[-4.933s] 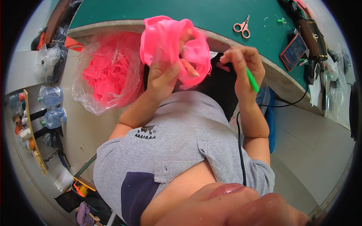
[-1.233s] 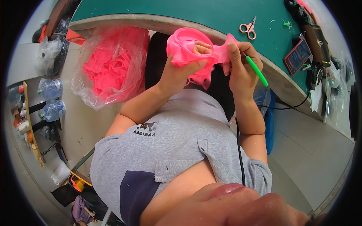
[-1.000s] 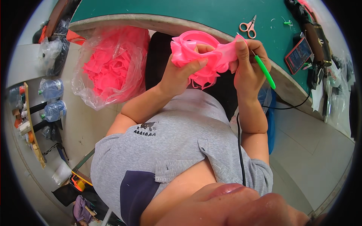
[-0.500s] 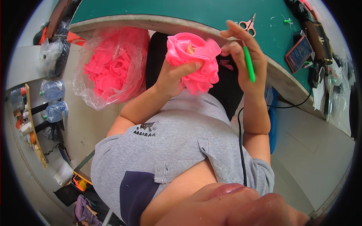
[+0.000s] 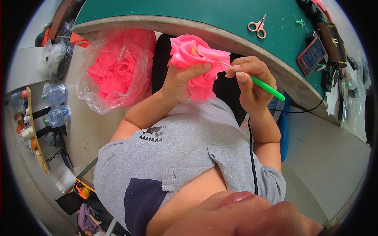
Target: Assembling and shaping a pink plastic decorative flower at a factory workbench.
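My left hand (image 5: 182, 80) is closed round a glossy pink moulded piece (image 5: 193, 59), soft-looking and full of curved folds, with its thumb pressed on the front. A fingertip shows through an opening near the piece's top. My right hand (image 5: 256, 80) pinches a slim tool with a green handle (image 5: 268, 88) and a thin metal tip. That tip points left and meets the right edge of the pink piece; whether it cuts in, I cannot tell. Both hands are above my lap, in front of the table edge.
At left stands a clear plastic bag (image 5: 88, 92) filled with similar pink pieces. On the green table (image 5: 177, 10) lie pink-handled scissors (image 5: 258, 26) and a phone (image 5: 312, 56) at the right. A black cable (image 5: 252, 157) runs beside my right arm.
My right hand has turned and come down, bringing the tool's tip to the pink piece; its handle now slants down to the right. The pink piece has shifted slightly left and turned.
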Tool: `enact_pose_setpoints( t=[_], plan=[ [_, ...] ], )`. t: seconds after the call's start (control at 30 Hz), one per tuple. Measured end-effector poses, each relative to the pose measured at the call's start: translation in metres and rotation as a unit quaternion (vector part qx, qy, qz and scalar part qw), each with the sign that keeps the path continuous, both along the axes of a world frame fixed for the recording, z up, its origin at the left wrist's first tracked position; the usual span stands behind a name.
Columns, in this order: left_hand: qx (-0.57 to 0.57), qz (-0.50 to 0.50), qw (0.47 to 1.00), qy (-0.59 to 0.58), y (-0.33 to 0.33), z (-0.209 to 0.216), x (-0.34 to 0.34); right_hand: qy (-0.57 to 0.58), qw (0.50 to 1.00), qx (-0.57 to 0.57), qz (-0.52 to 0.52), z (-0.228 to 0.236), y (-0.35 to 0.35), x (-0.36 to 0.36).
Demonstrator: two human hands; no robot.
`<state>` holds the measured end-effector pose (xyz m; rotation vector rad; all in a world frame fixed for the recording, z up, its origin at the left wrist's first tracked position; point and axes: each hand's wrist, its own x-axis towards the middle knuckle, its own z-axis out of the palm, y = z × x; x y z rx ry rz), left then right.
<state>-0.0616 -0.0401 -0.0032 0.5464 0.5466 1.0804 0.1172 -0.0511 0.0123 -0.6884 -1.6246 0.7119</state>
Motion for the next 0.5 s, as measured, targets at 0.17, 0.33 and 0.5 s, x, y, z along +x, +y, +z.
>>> enact_pose_setpoints(
  t=[0.17,0.33,0.5],
  plan=[
    [0.009,0.009,1.000,0.001,-0.0014,0.0020,0.0008,-0.021,1.000,0.001,-0.005,-0.0037,-0.0006,-0.0006],
    [0.027,0.037,0.999,0.019,-0.0019,0.0041,0.0046,-0.024,0.999,-0.015,-0.014,-0.0047,-0.0040,0.0005],
    [0.041,0.044,0.998,0.037,-0.0012,-0.0026,0.0032,-0.016,1.000,0.005,-0.008,-0.0001,-0.0034,0.0016]
  ],
)
